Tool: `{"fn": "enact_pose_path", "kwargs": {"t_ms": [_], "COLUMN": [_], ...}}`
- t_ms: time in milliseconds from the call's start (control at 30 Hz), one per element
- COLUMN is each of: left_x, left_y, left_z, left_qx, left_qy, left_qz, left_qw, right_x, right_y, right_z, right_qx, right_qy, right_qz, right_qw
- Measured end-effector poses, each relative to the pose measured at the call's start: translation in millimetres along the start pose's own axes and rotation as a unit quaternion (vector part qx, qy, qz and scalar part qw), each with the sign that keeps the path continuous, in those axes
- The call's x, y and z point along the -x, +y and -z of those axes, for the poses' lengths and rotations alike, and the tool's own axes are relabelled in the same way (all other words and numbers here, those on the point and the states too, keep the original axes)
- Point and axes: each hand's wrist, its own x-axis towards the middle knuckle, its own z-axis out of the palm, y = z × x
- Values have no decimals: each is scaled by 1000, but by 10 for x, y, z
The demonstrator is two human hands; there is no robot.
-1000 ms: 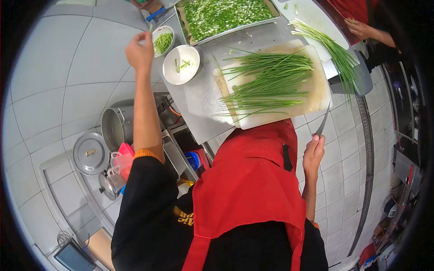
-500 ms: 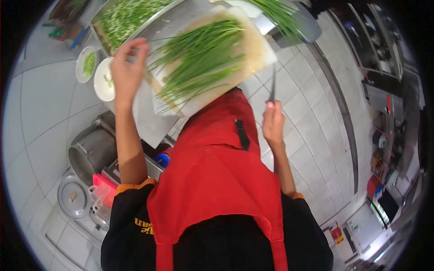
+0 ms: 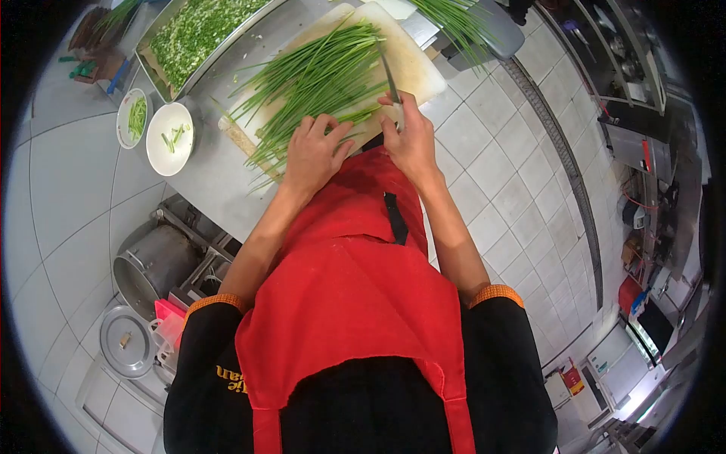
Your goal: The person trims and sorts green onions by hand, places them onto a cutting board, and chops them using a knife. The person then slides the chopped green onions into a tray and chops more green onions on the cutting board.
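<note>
A thick layer of long green onions (image 3: 318, 72) lies across the pale cutting board (image 3: 416, 76). My left hand (image 3: 311, 157) rests at the near edge of the layer, its fingers curled onto the closest stalks. In my right hand (image 3: 410, 142) is a knife (image 3: 389, 74), its blade pointing away from me over the right ends of the stalks. The fingers of that hand are bent around the handle, close to the board's near edge. Both hands are near each other in front of the red apron.
A metal tray (image 3: 170, 94) of chopped greens stands at the far left. Beside it are a white bowl (image 3: 170, 155) with a few cut pieces and a smaller bowl (image 3: 123, 113). More green onions (image 3: 454, 23) overhang a grey bin (image 3: 503, 34). A large pot (image 3: 140, 265) sits lower left.
My left hand has come down from beside the tray onto the near stalks. My right hand has moved left and up, bringing the knife from beyond the board's right side to over the stalks.
</note>
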Motion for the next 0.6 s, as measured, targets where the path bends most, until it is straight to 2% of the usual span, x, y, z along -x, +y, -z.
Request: {"fn": "enact_pose_path", "kwargs": {"t_ms": [67,267,367,433,567,600], "left_x": [58,109,36,-7,-45,-32], "left_y": [-8,-34,36,91,39,21], "left_z": [-66,-101,-53,-43,-126,-155], "left_qx": [11,36,43,38,10,7], "left_qy": [8,13,28,47,37,28], "left_qz": [-3,6,7,3,-10,-19], "left_qw": [1000,999,999,998,999,999], "right_x": [-1,65,65,12,-169,-207], "right_y": [36,107,104,97,85,107], "right_z": [-27,42,61,48,67,85], "right_qx": [-25,46,35,25,36,56], "right_qy": [-17,-33,-37,6,3,-35], "right_qz": [-11,27,-1,31,57,73], "right_qw": [999,998,999,999,998,995]}}
